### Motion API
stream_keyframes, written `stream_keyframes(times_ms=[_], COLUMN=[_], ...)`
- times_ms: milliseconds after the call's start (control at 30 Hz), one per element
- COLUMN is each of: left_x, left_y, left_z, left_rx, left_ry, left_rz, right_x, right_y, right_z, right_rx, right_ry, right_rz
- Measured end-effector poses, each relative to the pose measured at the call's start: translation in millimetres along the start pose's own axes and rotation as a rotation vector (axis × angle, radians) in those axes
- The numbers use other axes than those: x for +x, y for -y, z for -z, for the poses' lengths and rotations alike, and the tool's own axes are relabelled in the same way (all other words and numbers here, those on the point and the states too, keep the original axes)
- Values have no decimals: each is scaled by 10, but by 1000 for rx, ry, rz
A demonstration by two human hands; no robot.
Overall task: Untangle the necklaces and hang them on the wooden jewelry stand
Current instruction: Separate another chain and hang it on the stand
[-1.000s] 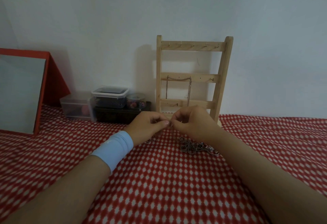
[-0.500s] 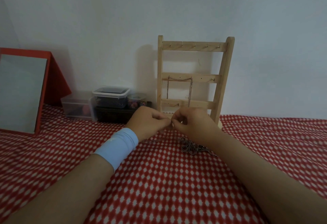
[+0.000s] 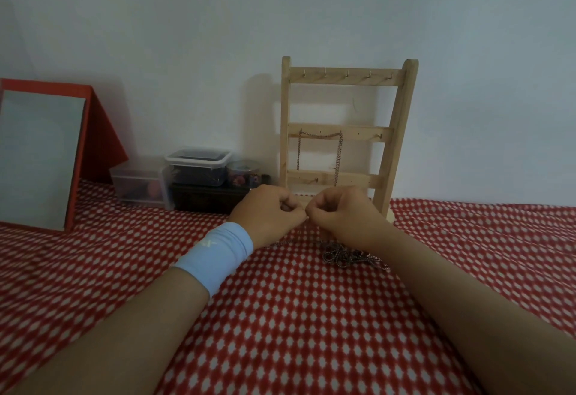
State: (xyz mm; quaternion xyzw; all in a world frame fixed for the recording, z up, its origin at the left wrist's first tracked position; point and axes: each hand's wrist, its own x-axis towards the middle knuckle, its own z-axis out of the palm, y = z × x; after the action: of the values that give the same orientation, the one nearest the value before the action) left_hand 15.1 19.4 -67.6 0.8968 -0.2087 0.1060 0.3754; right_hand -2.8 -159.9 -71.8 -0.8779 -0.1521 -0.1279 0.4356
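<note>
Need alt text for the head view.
The left hand and right hand meet fingertip to fingertip above a red checked cloth, apparently pinching a thin chain. A tangled pile of necklaces lies by the right wrist; behind, a wooden jewelry stand holds one hung necklace on its middle rail.

The stand point(image 3: 347, 132) stood at centre frame against the wall, 1 chain point(image 3: 321, 136) on its middle rail. Boxes point(image 3: 187, 176) sat left of it, a mirror point(image 3: 40, 157) at far left. A necklace pile point(image 3: 349, 256) lay below the stand, 2 hands just above it.

Left hand point(image 3: 268, 212), right hand point(image 3: 343, 210), pinching necklace point(image 3: 282, 242)
</note>
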Motion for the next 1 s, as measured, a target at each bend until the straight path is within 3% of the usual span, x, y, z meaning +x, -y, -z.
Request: stream_keyframes(times_ms=[100, 167, 267, 367, 667, 833, 1000], left_x=[8, 15, 33, 25, 24, 5, -18], left_y=[23, 17, 13, 63, 114, 95, 44], left_z=[-12, -43, -54, -42, -56, -93, -133], left_rx=[83, -21, -240, -396, -294, -103, -205], left_ry=[-2, -2, -47, 74, 29, -197, -134], left_rz=[-58, -86, -1, 38, 6, -68, -1], right_x=[7, 13, 12, 12, 33, 26, 19], right_y=[4, 22, 36, 26, 9, 15, 34], right_z=[-6, 4, 39, 45, 8, 9, 15], right_rx=[-94, -66, 161, 217, -43, 38, 54], right_ry=[-1, -11, 40, 65, -94, -64, -75], right_rz=[15, 18, -50, -76, 79, 52, 31])
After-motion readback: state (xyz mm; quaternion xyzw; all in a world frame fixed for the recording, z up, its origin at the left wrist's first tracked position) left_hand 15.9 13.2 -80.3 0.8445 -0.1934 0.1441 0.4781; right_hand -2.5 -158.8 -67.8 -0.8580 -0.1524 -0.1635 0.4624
